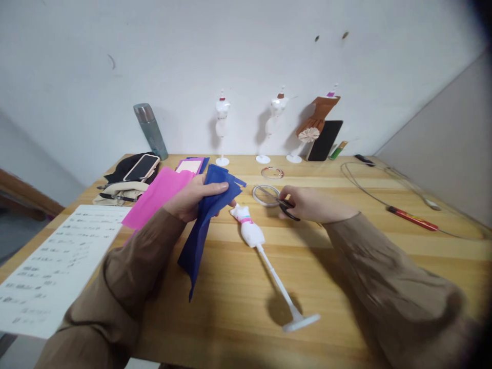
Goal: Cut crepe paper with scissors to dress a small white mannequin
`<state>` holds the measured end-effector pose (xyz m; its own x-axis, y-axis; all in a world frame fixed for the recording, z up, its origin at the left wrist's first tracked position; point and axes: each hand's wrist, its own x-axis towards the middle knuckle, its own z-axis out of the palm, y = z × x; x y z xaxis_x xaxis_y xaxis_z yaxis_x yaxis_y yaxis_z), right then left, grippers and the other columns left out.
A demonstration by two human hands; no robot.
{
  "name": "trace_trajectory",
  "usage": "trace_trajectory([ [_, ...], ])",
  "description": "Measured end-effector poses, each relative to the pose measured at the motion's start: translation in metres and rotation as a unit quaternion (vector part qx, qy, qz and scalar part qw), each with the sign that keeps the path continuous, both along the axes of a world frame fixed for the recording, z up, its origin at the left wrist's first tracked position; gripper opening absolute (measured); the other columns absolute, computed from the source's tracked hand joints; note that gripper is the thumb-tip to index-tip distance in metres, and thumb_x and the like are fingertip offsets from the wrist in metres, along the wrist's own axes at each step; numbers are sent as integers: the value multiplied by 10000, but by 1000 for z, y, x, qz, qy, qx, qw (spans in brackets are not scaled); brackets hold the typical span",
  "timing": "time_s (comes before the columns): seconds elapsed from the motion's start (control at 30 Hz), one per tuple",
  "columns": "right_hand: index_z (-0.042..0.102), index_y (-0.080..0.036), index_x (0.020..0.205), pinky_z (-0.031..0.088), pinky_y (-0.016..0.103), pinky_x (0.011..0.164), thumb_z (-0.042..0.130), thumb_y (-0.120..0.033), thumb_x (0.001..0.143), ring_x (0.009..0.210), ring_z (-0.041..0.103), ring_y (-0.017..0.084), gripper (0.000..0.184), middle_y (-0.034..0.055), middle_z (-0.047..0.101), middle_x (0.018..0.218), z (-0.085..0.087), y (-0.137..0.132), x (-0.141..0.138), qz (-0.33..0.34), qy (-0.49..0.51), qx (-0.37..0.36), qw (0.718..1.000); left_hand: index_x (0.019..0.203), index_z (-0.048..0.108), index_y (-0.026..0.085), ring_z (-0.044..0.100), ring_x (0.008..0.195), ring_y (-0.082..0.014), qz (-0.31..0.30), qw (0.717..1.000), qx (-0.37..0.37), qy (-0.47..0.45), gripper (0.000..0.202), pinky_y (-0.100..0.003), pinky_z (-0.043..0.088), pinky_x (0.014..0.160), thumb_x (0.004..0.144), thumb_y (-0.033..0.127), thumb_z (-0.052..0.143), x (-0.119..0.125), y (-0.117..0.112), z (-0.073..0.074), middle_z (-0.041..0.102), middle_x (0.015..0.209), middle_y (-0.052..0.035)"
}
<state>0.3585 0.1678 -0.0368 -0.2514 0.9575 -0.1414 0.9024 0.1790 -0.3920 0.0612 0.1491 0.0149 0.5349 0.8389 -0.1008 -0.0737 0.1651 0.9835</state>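
My left hand [192,199] is closed on a sheet of dark blue paper [203,225], which hangs crumpled down to the wooden table [346,266]. My right hand [307,204] grips black-handled scissors [282,202], their blades pointing left over a roll of clear tape [265,196]. Between my hands a small white mannequin [265,256] lies on its side, with a pink and blue band around its bust and its round base toward me.
Pink paper [159,197] and a printed sheet [57,261] lie at the left, beside a phone [141,167] on a dark pouch and a grey bottle [150,130]. Three standing mannequins [222,128] and a second phone [325,141] line the wall. A cable and red tool [413,218] lie at right.
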Motion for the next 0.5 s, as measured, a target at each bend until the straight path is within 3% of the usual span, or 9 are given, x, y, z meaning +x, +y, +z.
trace_trajectory([
  [0.1, 663, -167, 795, 368, 318, 530, 799, -246, 633, 576, 565, 211, 226, 71, 642, 657, -17, 6, -2, 10, -52, 15, 998, 789, 645, 136, 469, 368, -73, -18, 999, 3, -27, 341, -233, 367, 408, 671, 411, 808, -3, 4, -4, 698, 643, -50],
  [0.17, 613, -189, 631, 344, 312, 510, 823, -232, 593, 557, 535, 194, 218, 65, 583, 604, -30, 9, -1, 49, -23, 48, 997, 767, 630, 141, 451, 345, -67, -17, 999, 1, -39, 312, -228, 362, 399, 665, 378, 806, -3, 6, -7, 689, 617, -38],
  [0.23, 525, -204, 511, 342, 305, 506, 849, -224, 563, 571, 526, 188, 329, 53, 506, 546, -43, 12, 2, 93, 39, 106, 989, 771, 629, 144, 452, 336, -67, -17, 999, 0, -39, 286, -223, 360, 396, 684, 366, 789, -1, 7, -9, 687, 605, -34],
  [0.37, 564, -196, 531, 335, 280, 499, 795, -214, 645, 548, 510, 167, 258, 15, 432, 444, -56, 17, 9, 122, 82, 68, 987, 763, 631, 152, 430, 319, -60, -13, 999, -4, -41, 297, -217, 346, 380, 667, 388, 783, 2, 7, -11, 678, 583, -18],
  [0.5, 678, -170, 640, 311, 283, 465, 733, -163, 643, 462, 461, 134, 56, 19, 550, 487, -43, 16, 10, 134, 87, -4, 987, 756, 633, 157, 399, 308, -55, -34, 999, -20, -34, 305, -215, 333, 368, 642, 389, 795, 5, 7, -12, 663, 556, 0],
])
